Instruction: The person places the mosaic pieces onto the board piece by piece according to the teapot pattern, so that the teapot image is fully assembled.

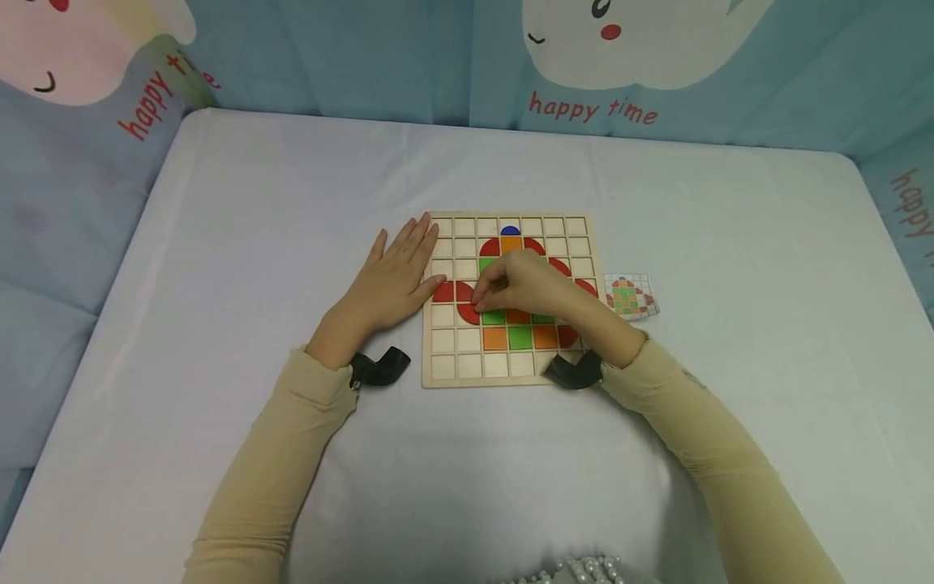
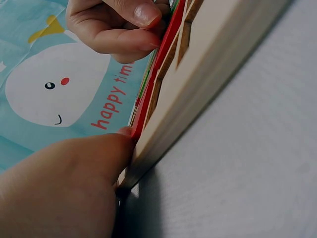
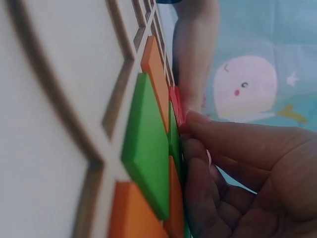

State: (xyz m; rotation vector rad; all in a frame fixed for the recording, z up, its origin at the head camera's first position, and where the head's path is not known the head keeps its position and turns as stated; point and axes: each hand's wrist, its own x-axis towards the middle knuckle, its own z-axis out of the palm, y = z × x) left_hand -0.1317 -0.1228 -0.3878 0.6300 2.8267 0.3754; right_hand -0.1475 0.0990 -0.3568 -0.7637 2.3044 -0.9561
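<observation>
A wooden grid board (image 1: 456, 367) lies on the table, with red rounded pieces, green and orange squares and a blue half-round piece (image 1: 511, 231) in its cells. My left hand (image 1: 390, 280) rests at the board's left edge, fingers straight, its thumb by a red piece (image 1: 442, 294). Over the board's middle, my right hand (image 1: 525, 284) has its thumb and index finger pinched at a red rounded piece (image 1: 468, 315). In the right wrist view, those fingertips meet at a red piece (image 3: 177, 106) beyond a green square (image 3: 145, 148). The right hand covers some cells.
A small printed pattern card (image 1: 631, 296) lies just right of the board. White cloth (image 1: 292, 195) covers the table, and a blue printed curtain (image 1: 365, 57) hangs behind. Black wrist devices (image 1: 381, 367) sit at both wrists, one over the board's lower right edge.
</observation>
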